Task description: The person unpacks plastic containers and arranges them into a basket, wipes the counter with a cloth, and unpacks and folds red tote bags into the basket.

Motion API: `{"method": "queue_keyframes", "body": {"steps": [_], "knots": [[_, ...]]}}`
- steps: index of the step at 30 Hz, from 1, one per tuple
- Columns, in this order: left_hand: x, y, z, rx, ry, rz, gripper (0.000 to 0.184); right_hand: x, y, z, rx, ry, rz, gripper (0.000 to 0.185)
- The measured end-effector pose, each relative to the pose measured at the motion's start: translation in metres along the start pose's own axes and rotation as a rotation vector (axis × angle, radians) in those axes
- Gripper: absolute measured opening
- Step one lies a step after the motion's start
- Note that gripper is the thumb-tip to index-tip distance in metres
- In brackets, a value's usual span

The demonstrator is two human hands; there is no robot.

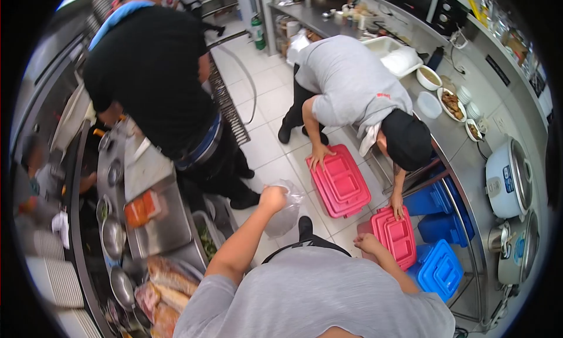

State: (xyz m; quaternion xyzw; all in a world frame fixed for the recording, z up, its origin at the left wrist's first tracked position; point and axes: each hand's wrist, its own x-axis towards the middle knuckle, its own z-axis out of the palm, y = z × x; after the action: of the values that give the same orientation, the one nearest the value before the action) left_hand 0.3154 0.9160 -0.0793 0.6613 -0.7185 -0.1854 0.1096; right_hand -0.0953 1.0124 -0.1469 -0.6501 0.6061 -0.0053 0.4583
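White floor tiles (272, 106) lie beneath the larger red bin (339, 181); one steel counter (457, 154) stands to that bin's right and one co-worker in grey (355, 74) bends just beyond it, a hand on each of two red bins. Right of it are the smaller red bin (394, 235), nearer, and two rice cookers (501, 185), farther off. Left of it, the left hand (273, 198) has fingers clamped on one clear plastic bag (281, 220), while the right hand (368, 242), beside the smaller red bin, has curled fingers, their grip impossible to tell.

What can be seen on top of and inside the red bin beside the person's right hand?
On top of the red bin is a red lid, with a co-worker's hand on it. The lid covers the inside, so any contents cannot be seen.
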Motion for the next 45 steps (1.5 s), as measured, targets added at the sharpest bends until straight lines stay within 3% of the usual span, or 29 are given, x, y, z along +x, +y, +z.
{"method": "queue_keyframes", "body": {"steps": [3, 5, 10, 13, 18, 21, 24, 26, 31, 32, 34, 37, 39, 43, 45], "knots": [[0.028, -0.011, -0.036, -0.163, 0.161, -0.057, 0.024, 0.057, -0.056, -0.018, 0.205, -0.013, -0.097, 0.021], [0.052, -0.006, -0.079, -0.22, 0.298, -0.051, 0.021, 0.084, -0.116, -0.037, 0.541, -0.127, 0.064, 0.02], [0.129, 0.013, -0.185, -0.369, 0.725, 0.142, 0.013, 0.157, -0.242, -0.064, 1.035, -0.383, 0.023, 0.053], [0.19, 0.044, -0.232, -0.689, 0.871, 0.345, 0.013, 0.19, -0.307, -0.095, 1.214, -0.381, -0.107, 0.064], [0.309, 0.072, -0.295, -0.777, 0.832, 0.446, 0.014, 0.231, -0.347, -0.145, 1.265, -0.238, -0.218, 0.062], [0.404, 0.073, -0.319, -0.778, 0.856, 0.582, 0.017, 0.228, -0.357, -0.176, 1.312, -0.119, -0.142, 0.049], [0.488, 0.092, -0.353, -0.849, 0.646, 0.326, 0.021, 0.237, -0.349, -0.192, 1.391, -0.006, -0.111, 0.04], [0.569, 0.095, -0.359, -0.715, 0.798, 0.314, 0.024, 0.239, -0.348, -0.202, 1.445, 0.099, -0.075, 0.037], [0.713, 0.142, -0.393, -0.71, 0.808, 0.437, 0.024, 0.259, -0.351, -0.23, 1.53, 0.329, -0.111, 0.025], [0.75, 0.152, -0.393, -0.653, 0.923, 0.479, 0.025, 0.27, -0.349, -0.236, 1.53, 0.37, -0.124, 0.026], [0.778, 0.185, -0.395, -0.741, 0.959, 0.637, 0.023, 0.288, -0.341, -0.257, 1.513, 0.454, -0.146, 0.029], [0.822, 0.219, -0.369, -0.426, 1.235, 0.96, 0.022, 0.322, -0.335, -0.29, 1.471, 0.601, -0.067, 0.027], [0.851, 0.222, -0.321, -0.444, 0.913, 1.017, 0.021, 0.335, -0.34, -0.314, 1.44, 0.625, -0.05, 0.027], [0.904, 0.187, -0.176, 0.018, 0.487, 0.87, 0.032, 0.375, -0.333, -0.349, 1.377, 0.659, -0.005, 0.025], [0.917, 0.166, -0.12, 0.112, 0.396, 0.845, 0.037, 0.404, -0.325, -0.364, 1.363, 0.672, 0.027, 0.024]]}}
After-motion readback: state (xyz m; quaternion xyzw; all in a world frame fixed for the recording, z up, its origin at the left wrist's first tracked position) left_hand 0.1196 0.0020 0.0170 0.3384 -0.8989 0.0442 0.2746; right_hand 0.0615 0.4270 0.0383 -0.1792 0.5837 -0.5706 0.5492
